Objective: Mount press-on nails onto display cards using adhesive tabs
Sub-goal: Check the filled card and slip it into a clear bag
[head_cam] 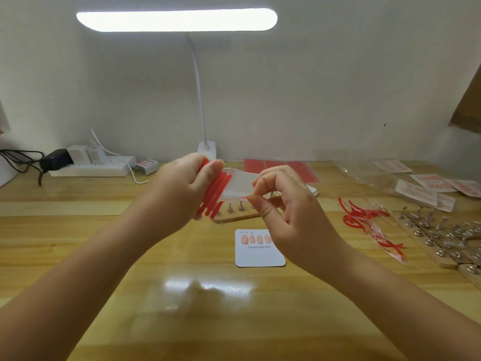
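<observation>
Left hand [179, 188] grips glossy red adhesive strips [214, 196]; right hand [283, 201] pinches their thin clear film [238, 198].

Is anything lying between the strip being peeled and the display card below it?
Nothing visible does. The right hand pinches the clear strip off the red tab sheet held by the left hand, above the display card.

A pale wall [312, 87] rises behind the wooden tabletop [104, 256]. A lit lamp [177, 19] on a bent white neck hangs above the fingers; a white power strip [91, 169] lies far left of them.
</observation>
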The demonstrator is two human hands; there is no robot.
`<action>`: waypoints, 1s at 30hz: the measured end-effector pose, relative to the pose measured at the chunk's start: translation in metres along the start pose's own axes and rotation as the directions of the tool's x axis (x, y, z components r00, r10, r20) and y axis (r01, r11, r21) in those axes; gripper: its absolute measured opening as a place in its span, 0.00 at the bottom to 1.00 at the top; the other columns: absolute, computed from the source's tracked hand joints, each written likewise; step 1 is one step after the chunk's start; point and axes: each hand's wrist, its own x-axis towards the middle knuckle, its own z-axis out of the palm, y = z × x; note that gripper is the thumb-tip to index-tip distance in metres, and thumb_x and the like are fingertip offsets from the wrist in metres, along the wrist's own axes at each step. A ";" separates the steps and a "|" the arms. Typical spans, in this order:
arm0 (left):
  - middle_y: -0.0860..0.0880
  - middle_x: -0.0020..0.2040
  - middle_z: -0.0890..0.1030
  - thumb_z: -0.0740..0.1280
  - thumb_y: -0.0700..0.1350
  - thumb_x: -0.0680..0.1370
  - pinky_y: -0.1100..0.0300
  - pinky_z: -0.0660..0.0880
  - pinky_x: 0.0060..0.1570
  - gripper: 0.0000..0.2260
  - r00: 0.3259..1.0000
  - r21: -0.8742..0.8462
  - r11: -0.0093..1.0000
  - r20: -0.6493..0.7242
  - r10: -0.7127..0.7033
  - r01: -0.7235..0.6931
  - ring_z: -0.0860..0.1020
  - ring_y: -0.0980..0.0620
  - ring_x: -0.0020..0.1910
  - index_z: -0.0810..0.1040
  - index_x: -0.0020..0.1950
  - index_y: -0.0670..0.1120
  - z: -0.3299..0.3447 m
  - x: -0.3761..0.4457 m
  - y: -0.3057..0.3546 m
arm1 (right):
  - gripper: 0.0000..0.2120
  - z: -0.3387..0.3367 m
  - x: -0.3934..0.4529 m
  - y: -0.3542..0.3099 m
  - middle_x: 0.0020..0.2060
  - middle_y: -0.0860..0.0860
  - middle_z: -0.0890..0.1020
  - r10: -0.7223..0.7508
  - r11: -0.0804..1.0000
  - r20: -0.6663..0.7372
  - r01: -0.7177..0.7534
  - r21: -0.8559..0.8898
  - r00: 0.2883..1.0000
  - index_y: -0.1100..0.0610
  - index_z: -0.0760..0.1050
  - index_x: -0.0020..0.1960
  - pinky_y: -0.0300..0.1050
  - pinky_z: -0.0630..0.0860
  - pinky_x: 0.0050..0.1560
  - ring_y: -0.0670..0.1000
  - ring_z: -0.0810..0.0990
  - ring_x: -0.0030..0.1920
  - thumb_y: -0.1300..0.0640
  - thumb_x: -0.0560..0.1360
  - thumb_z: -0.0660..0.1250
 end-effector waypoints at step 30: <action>0.61 0.49 0.82 0.63 0.60 0.76 0.63 0.76 0.49 0.11 0.998 -0.097 0.995 0.067 -0.021 0.027 0.79 0.63 0.49 0.78 0.55 0.59 0.012 0.008 -0.042 | 0.04 0.000 0.003 0.021 0.37 0.48 0.79 0.459 0.855 0.084 -0.465 0.230 0.885 0.53 0.73 0.46 0.38 0.75 0.36 0.45 0.73 0.33 0.55 0.80 0.63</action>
